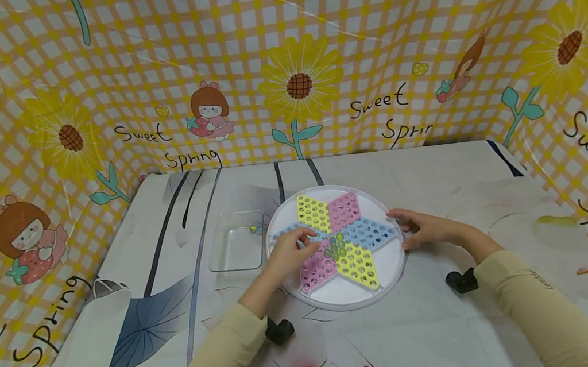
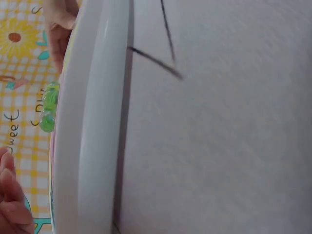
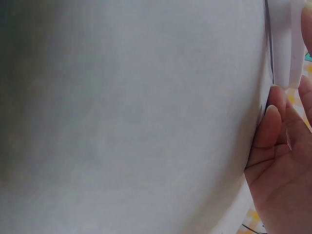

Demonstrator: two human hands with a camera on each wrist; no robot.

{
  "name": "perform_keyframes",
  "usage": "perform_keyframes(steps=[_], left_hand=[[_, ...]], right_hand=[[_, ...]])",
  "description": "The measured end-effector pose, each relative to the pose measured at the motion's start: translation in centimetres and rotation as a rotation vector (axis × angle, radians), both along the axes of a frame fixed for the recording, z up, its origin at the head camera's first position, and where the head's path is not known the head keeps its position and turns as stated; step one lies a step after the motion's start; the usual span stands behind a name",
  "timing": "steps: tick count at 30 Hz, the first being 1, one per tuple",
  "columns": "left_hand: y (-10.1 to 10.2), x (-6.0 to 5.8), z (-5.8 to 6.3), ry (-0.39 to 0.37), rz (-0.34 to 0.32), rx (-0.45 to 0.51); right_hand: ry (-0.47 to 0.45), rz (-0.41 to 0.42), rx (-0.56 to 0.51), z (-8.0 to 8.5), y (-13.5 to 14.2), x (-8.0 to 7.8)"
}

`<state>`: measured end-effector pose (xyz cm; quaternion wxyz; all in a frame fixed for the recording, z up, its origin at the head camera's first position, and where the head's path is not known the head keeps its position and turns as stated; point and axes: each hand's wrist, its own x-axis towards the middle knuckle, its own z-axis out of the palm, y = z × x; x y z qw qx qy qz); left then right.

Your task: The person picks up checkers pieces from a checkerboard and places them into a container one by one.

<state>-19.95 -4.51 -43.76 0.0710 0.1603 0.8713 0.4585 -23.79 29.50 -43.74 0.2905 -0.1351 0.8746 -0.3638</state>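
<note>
A round white Chinese checkers board [image 1: 391, 265] lies on the table, its star of pink, yellow and blue pieces dotted with holes. Several green and bluish glass marbles [image 1: 335, 255] sit clustered near the star's middle. Over the left part of the star hovers my left hand [image 1: 291, 250], beside the marbles, fingers loosely bent and thumb apart from the index finger. Its fingers [image 2: 12, 197] show nothing between them in the left wrist view. My right hand [image 1: 427, 228] rests against the board's right rim [image 3: 282, 44], with fingers spread along it.
Left of the board stands a clear plastic box [image 1: 235, 269] with a few marbles [image 1: 255, 229] in its far right corner. A printed cloth [image 1: 242, 49] hangs behind the table [image 1: 402, 169]. Black wrist devices [image 1: 279, 330] sit under both cuffs.
</note>
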Motion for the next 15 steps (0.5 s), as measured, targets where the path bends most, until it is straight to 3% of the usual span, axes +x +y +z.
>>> perform_keyframes(steps=[6, 15], left_hand=[[0.6, -0.1, -0.1, -0.080, -0.096, -0.072], [1.3, -0.2, -0.6, -0.092, -0.113, -0.133]], right_hand=[[0.005, 0.011, 0.000, 0.0, 0.0, 0.0], [0.001, 0.006, 0.002, 0.1, 0.0, 0.0]])
